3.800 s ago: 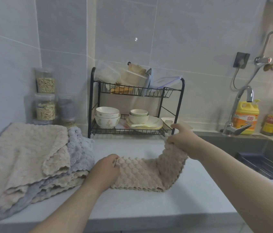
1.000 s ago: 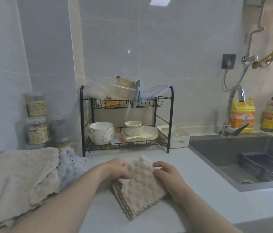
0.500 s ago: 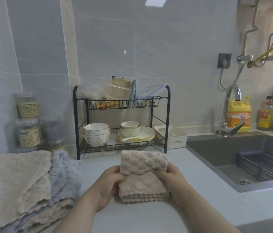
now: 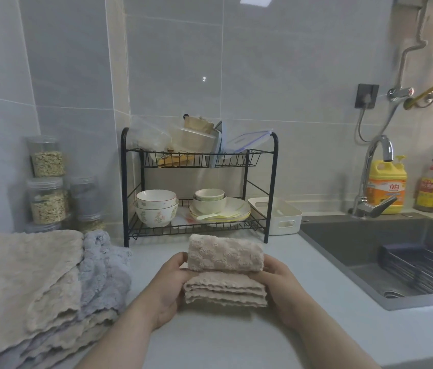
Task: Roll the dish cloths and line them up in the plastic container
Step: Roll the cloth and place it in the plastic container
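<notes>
I see bare counter running right as far as the sink edge. The cloth pile fills the left side. The dish rack walls off the back, with the white container just beside its right leg.

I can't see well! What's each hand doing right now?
Left hand: grips the half-rolled beige cloth.
Right hand: grips the same cloth's other end.

We note a beige dish cloth, partly rolled, gripped at its ends by the left hand and right hand, low over the table. The roll sits level with the fingers, with layered edges below. A white plastic container stands well beyond the fingers, and a pile of cloths lies to their left.
</notes>
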Demonstrator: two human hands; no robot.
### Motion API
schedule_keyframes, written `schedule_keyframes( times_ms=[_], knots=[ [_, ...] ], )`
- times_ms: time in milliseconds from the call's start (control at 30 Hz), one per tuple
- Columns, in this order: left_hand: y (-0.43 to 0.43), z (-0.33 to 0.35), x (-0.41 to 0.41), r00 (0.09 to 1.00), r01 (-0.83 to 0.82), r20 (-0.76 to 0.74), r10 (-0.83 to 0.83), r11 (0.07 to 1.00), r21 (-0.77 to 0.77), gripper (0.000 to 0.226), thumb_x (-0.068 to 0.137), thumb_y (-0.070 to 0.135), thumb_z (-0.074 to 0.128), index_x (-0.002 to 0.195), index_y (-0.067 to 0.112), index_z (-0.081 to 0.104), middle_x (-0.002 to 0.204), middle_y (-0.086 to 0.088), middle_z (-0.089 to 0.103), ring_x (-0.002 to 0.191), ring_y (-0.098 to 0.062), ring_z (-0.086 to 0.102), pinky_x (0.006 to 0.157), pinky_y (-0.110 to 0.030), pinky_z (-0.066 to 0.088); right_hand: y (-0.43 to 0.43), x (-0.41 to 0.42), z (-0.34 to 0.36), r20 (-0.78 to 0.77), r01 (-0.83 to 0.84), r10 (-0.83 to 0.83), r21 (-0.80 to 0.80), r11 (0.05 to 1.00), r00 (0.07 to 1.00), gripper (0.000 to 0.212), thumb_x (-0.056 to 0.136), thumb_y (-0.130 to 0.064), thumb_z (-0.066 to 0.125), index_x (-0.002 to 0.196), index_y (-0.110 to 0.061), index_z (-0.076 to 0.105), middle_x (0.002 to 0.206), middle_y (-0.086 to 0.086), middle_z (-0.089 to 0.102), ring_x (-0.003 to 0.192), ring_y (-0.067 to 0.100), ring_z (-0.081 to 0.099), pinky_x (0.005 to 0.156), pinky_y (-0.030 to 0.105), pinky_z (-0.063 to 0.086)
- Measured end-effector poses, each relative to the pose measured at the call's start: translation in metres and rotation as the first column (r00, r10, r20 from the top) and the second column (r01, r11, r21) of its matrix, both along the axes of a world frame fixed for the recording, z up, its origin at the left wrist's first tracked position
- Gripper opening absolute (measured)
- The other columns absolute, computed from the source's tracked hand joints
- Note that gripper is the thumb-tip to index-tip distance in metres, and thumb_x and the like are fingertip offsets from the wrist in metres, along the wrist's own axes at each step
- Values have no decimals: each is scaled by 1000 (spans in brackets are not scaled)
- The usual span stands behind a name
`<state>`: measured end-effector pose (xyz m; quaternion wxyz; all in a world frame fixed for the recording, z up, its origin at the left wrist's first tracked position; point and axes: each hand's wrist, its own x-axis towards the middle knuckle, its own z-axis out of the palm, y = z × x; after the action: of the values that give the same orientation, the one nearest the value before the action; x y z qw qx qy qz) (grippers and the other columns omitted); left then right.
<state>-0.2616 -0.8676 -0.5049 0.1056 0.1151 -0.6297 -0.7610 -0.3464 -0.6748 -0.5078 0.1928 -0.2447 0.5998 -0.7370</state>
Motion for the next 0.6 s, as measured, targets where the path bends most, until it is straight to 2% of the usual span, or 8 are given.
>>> schedule_keyframes(
  times_ms=[100, 200, 267, 333, 433, 500, 600],
  knots=[
    [-3, 0, -1, 1000, 24, -2, -24, 999, 35, 39, 82, -19, 47, 108, 8, 60, 95, -22, 72, 78, -30, 68, 72, -37, 52, 0, -1, 0, 29, 14, -14, -16, 1000, 999, 37, 78, 18, 51, 106, 0, 69, 101, 27, 70, 91, 36, 68, 84, 44, 52],
    [-3, -1, -2, 1000, 5, 18, -6, 999, 51, 37, 81, -23, 41, 96, 3, 61, 78, -13, 73, 58, -21, 67, 49, -25, 53, 0, 0, 1, 32, 24, -23, -34, 999, 999, 43, 77, 23, 44, 106, 2, 69, 102, 28, 69, 91, 35, 67, 82, 41, 53],
    [-2, -2, -3, 999, 1, 46, -2, 1000, 16, 37, 83, -21, 37, 88, 6, 61, 66, -9, 71, 47, -16, 63, 39, -18, 45, 0, 1, 2, 35, 28, -27, -33, 999, 999, 44, 77, 24, 42, 106, 3, 68, 101, 27, 70, 90, 35, 68, 79, 39, 55],
    [-1, -1, -1, 999, 18, 43, -18, 1000, -4, 36, 83, -18, 35, 88, 7, 60, 66, -8, 70, 47, -16, 61, 39, -18, 42, 0, 1, 3, 31, 27, -26, -17, 1000, 999, 43, 78, 22, 42, 105, 3, 69, 100, 27, 70, 90, 35, 68, 75, 37, 56],
    [0, 1, 3, 997, 76, 5, -76, 997, -11, 35, 77, -11, 47, 106, 5, 60, 89, -15, 72, 69, -24, 65, 56, -25, 48, -1, 2, 2, 37, 38, -38, 11, 999, 999, 36, 80, 18, 45, 102, 1, 69, 97, 27, 71, 84, 32, 69, 68, 33, 56],
    [1, 1, 3, 996, 87, -5, -87, 996, -6, 32, 82, -11, 50, 106, 8, 62, 94, -18, 72, 75, -27, 67, 61, -28, 49, -1, 1, 1, 48, 32, -33, 11, 999, 998, 36, 80, 18, 46, 103, 1, 68, 98, 28, 70, 83, 33, 68, 67, 33, 56],
    [2, 3, 3, 999, 37, -14, -36, 999, 39, 30, 84, -17, 44, 91, 4, 65, 75, -15, 71, 55, -21, 66, 43, -20, 47, 0, 2, 3, 50, 12, -12, -10, 1000, 999, 40, 79, 21, 45, 104, 1, 68, 99, 26, 70, 84, 31, 69, 67, 32, 57]
  ],
)
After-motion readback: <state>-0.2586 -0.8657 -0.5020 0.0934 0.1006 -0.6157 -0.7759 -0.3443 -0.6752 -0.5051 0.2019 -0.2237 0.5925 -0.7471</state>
